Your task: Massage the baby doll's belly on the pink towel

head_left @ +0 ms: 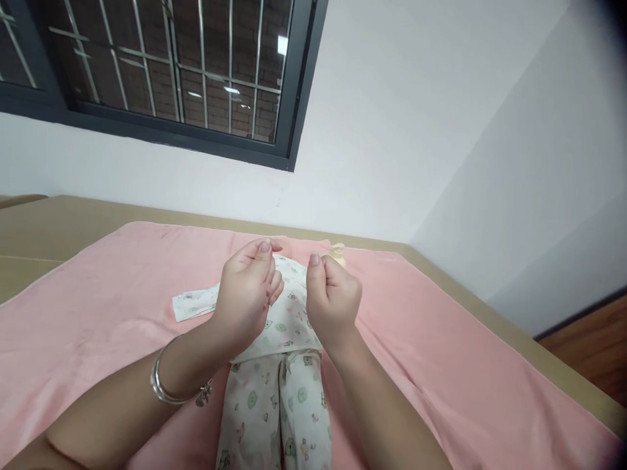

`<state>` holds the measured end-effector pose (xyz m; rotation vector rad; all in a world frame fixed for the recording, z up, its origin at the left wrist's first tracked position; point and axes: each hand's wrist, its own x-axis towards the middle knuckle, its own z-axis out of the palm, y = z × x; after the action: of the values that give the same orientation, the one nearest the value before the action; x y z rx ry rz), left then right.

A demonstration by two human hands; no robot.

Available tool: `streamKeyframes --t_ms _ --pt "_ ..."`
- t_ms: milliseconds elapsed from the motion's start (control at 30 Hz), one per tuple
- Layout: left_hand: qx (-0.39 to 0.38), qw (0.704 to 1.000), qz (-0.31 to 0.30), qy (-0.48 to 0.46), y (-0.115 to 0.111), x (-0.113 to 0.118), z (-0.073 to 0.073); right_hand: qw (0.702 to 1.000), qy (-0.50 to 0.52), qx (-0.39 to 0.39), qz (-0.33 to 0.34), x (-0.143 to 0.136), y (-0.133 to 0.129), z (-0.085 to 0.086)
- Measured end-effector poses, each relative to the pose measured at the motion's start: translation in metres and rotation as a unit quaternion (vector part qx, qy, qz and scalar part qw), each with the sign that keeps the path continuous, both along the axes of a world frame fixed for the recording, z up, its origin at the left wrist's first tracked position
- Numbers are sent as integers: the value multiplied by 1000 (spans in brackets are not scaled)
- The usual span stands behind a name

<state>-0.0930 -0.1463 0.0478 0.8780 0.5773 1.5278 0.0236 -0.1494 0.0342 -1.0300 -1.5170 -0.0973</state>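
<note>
Both hands are curled into fists with thumbs uppermost, and no object shows in either; what the folded fingers might hide I cannot tell. The left hand [247, 284] and right hand [336, 294] are raised over the printed long-sleeved top [287, 336], apart from each other. A silver bangle [157, 378] with charms circles the left wrist. One sleeve [193, 305] stretches left from the top; matching trousers [252, 405] lie at its hem, on its near side. The garments look light, limp and soft, unlikely to slip or break; the shoulder seams, cuffs or hem would give the surest hold. Whether anything fills them is unclear. Under the top spreads a pink blanket [122, 294]; beyond its far end peeks a pale yellow piece [337, 251], mostly hidden. Farther beyond the top stands a barred window [171, 65].
</note>
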Motion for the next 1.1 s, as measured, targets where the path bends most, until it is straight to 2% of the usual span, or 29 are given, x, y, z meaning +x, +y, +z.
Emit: streamKeyframes --t_ms 67,133,233,333,400,467,567,667,767,833,967,1100 --pt "-33 999 -29 7 11 -1 -5 999 -25 18 -39 5 14 -9" --pt "-112 992 -55 13 26 -2 -12 993 -76 11 -93 10 28 -16" --pt "-274 958 -86 -5 51 -7 -25 970 -164 -89 -153 15 45 -23" --pt "-341 933 -107 -32 70 -11 -38 944 -213 -193 -161 16 53 -26" --pt "-325 940 -102 -22 75 -13 -42 934 -236 -228 -140 15 55 -28" --pt "-290 955 -71 2 77 -15 -44 927 -261 -243 -114 14 56 -30" --pt "-229 972 11 45 81 -17 -45 917 -302 -251 -69 11 57 -34" --pt "-157 974 90 133 90 -16 -53 913 -328 -244 3 7 59 -39" --pt "-59 961 142 232 103 -10 -69 900 -361 -232 78 4 62 -48" --pt "-13 950 155 269 110 -6 -82 890 -379 -231 102 3 67 -57" --pt "12 936 157 316 118 1 -107 887 -366 -268 88 11 81 -75" --pt "78 889 174 416 120 3 -126 889 -326 -319 45 18 92 -83"
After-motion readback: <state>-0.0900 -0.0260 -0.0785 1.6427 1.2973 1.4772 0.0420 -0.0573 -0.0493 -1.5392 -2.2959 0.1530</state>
